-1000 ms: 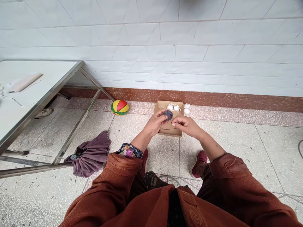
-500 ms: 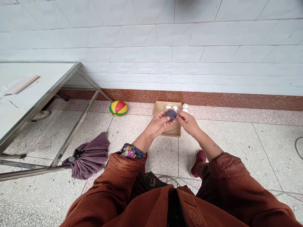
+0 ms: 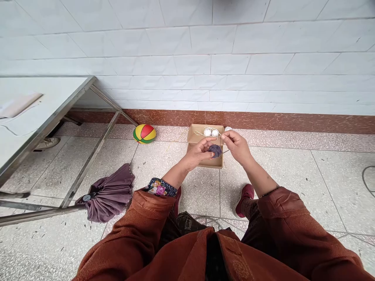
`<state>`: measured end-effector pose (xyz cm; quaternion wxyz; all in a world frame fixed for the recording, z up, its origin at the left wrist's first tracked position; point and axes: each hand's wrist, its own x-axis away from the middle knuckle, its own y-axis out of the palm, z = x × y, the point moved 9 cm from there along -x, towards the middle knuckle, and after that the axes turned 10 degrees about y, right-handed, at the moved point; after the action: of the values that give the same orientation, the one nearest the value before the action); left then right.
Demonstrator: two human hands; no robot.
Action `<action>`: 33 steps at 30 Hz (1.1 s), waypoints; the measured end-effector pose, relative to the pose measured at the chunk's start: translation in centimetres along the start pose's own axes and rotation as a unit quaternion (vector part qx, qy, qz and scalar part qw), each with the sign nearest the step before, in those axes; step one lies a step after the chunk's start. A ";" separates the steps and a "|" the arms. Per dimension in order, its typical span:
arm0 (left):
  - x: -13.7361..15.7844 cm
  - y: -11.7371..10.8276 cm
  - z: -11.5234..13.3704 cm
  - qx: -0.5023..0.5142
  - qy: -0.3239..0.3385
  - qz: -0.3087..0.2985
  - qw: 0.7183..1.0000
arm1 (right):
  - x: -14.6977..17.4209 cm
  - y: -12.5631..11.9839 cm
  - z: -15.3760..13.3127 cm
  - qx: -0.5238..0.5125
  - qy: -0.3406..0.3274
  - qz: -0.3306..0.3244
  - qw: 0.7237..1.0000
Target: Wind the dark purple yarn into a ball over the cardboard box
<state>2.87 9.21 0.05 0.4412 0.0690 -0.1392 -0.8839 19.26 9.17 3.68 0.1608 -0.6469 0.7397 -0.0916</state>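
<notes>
My left hand (image 3: 198, 153) is closed round a small purple-grey ball of yarn (image 3: 215, 151), its thumb on the near side and its index finger stretched out above. My right hand (image 3: 236, 146) is just to the right, thumb and index finger pinched together. A short dark strand runs from the ball toward my right hand; the pinched end itself is too small to see clearly. Below the hands an open cardboard box (image 3: 205, 163) rests on the floor. Inside it, by the far wall, lie two white balls of yarn (image 3: 207, 132) with loose strands.
Another white ball (image 3: 228, 128) sits behind the box's right corner. To the left are a red, yellow and green ball (image 3: 144, 134), a folded purple umbrella (image 3: 113, 193) and a metal-framed table (image 3: 73, 91). A tiled wall (image 3: 181, 64) rises behind. A dark cable (image 3: 364, 177) lies far right.
The yarn ball has shifted slightly down and right in my left hand. My right fingers have moved up and away from it. The white balls in the box show more fully.
</notes>
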 end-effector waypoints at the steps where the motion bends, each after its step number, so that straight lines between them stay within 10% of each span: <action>1: 0.1 0.5 0.3 0.036 0.002 -0.018 0.999 | -0.2 0.3 0.9 0.009 0.025 -0.005 1.000; 6: 0.2 0.4 1.7 0.141 0.032 -0.010 0.989 | 0.3 3.6 2.6 0.088 0.060 -0.098 0.989; 16: -0.5 -5.8 1.4 0.112 0.057 0.197 0.972 | 5.8 7.6 -3.2 0.089 -0.109 -0.337 0.931; 23: -0.2 -4.2 -0.7 -0.090 0.000 0.095 0.991 | 2.5 2.1 -3.5 -0.051 -0.014 -0.152 0.987; 28: 0.8 0.9 -0.9 -0.033 -0.038 -0.093 0.994 | 0.4 -0.1 -0.2 -0.007 0.043 -0.020 0.999; 33: 0.8 1.6 -0.5 0.008 -0.032 -0.087 0.996 | 0.4 0.0 0.4 0.022 0.053 0.002 0.998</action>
<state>3.67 7.54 0.09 0.3574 0.0557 -0.1535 -0.9196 19.37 8.85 3.30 0.1354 -0.6362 0.7462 -0.1416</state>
